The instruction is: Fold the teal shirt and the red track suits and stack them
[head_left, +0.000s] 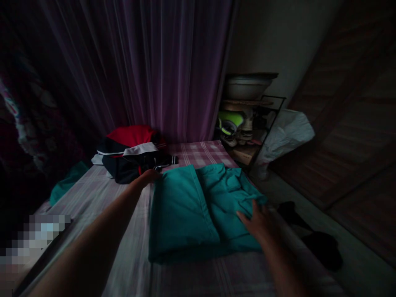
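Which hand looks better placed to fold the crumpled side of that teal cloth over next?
Probably the right hand: it rests flat on the crumpled right part of the teal cloth. The left hand reaches to the cloth's far left corner, beside the red and navy clothes.

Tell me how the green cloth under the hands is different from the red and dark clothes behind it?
The green cloth is one plain colour; the pile of clothes mixes red, dark and white. The green cloth lies flat and folded; the pile is heaped and rumpled. The left hand touches the green cloth's far corner and the right hand rests on its right side; neither hand is on the pile. Both lie on the checked bed sheet.
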A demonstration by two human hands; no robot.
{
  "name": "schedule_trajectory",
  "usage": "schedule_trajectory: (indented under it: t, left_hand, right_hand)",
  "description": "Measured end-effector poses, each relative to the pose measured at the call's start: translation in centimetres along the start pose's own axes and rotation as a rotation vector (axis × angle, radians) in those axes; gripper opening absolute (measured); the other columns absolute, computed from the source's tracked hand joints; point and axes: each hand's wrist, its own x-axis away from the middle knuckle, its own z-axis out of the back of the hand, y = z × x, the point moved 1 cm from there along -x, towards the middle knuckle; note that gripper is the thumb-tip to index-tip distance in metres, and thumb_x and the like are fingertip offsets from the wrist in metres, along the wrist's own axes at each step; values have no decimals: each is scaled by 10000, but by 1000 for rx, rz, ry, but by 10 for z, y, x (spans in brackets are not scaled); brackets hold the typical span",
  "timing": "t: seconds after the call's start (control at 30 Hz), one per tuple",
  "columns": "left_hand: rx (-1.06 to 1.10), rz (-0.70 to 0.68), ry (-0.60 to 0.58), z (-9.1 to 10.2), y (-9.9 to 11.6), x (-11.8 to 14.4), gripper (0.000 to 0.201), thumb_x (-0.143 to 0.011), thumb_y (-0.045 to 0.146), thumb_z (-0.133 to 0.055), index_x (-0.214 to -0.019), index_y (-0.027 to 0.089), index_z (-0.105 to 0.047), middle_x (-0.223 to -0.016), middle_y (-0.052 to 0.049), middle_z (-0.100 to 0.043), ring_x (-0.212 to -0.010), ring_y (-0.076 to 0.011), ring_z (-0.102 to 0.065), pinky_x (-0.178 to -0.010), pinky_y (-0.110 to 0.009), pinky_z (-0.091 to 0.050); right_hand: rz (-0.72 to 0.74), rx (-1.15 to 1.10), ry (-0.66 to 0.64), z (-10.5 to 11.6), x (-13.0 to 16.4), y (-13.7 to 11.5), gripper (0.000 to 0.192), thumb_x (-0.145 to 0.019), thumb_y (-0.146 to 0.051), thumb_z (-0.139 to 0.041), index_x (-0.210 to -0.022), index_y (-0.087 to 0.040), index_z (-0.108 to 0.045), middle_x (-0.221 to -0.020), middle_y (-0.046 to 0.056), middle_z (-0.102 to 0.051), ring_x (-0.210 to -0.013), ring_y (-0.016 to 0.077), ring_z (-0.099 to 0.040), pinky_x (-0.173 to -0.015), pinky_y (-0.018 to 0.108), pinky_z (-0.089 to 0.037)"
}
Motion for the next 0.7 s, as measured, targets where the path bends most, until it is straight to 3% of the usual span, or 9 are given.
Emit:
schedule_trajectory:
  t: [0.07,0.13,0.2,0.27,0.4,0.5,0.6,0.7]
  left_hand:
    - [-22,59,-5,-2,6,4,348,-931,368,-616,-1211,162,-608,-1202,-84,-637,-1016,-211,-644,-858,-419,-568]
    - [-12,89,5,-1,12,12,270,-886,344,-663,-1064,141,-659,-1050,-71,-684,-941,-218,-666,-779,-361,-573]
    - [22,96,27,4,13,29,212,-817,325,-708,-923,145,-671,-903,-60,-698,-889,-234,-680,-696,-307,-560]
    - [70,88,50,12,7,54,241,-778,357,-711,-911,162,-661,-895,-61,-708,-908,-240,-686,-667,-275,-553]
    - [263,83,103,25,-34,126,502,-708,573,-683,-1021,183,-636,-1044,-81,-711,-990,-241,-676,-699,-283,-574]
    - [364,133,136,25,-75,186,686,-592,732,-673,-1018,195,-647,-1042,-89,-707,-1004,-278,-665,-674,-319,-584]
    - [312,227,81,19,-104,230,792,-516,818,-651,-1001,192,-667,-1043,-107,-703,-1029,-319,-656,-637,-334,-588]
    - [293,277,41,18,-115,243,889,-517,855,-631,-1127,208,-663,-1181,-134,-684,-1104,-344,-640,-644,-341,-592]
  right_hand:
    - [44,41,-125,2,-16,3,707,-831,-466,-587,-1442,-124,-490,-1260,216,-645,-1167,354,-620,-928,468,-488]
    - [107,45,-191,10,-29,-2,554,-817,-300,-606,-1348,-143,-597,-1139,188,-708,-1071,325,-668,-884,418,-501]
    - [176,36,-189,22,-42,-13,435,-810,-170,-569,-1228,-170,-687,-1072,160,-732,-1016,288,-687,-865,373,-499]
    - [259,29,-131,39,-56,-32,404,-823,-134,-533,-1184,-185,-708,-1082,145,-721,-1016,271,-679,-867,356,-492]
    - [431,-62,86,75,-88,-97,392,-883,-198,-511,-1241,-219,-670,-1186,128,-656,-1075,274,-636,-888,354,-485]
    - [559,-176,164,88,-101,-157,467,-900,-191,-508,-1359,-233,-588,-1302,125,-607,-1172,261,-588,-960,346,-466]
    - [616,-193,102,82,-95,-198,593,-878,-182,-555,-1465,-215,-477,-1471,153,-496,-1297,295,-511,-1033,414,-440]
    - [605,-199,-10,67,-74,-199,544,-888,-262,-571,-1429,-217,-523,-1525,159,-443,-1341,330,-481,-1058,477,-427]
